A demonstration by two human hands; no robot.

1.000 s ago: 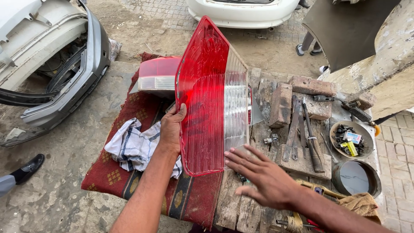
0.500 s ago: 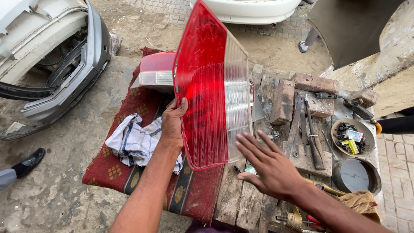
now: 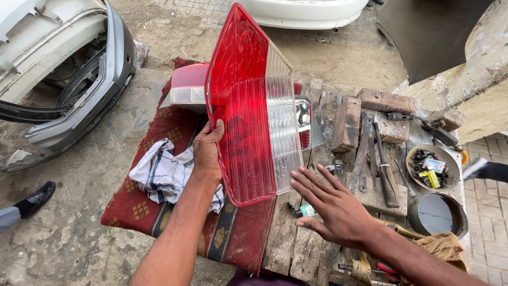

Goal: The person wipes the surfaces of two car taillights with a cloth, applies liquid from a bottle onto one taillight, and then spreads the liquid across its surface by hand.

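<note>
My left hand [image 3: 207, 151] grips the left edge of a large red and clear car tail light lens [image 3: 253, 108], holding it upright over a red patterned cloth [image 3: 174, 214]. My right hand [image 3: 332, 204] hovers open, fingers spread, just right of the lens's lower corner, over the wooden bench [image 3: 296, 241]. A second tail light [image 3: 186, 90] lies behind the lens on the cloth. A checked white rag [image 3: 161, 175] lies left of my left wrist.
Two bricks [image 3: 346, 123] and several hand tools [image 3: 378, 159] lie on the bench. A bowl of small parts [image 3: 434, 167] and a round tin [image 3: 438, 214] sit at right. A detached grey bumper [image 3: 79, 95] lies at left. Another person's shoe [image 3: 34, 197] is at far left.
My right hand has shifted slightly left and down near the lens's lower corner. The lens stays upright in my left hand.
</note>
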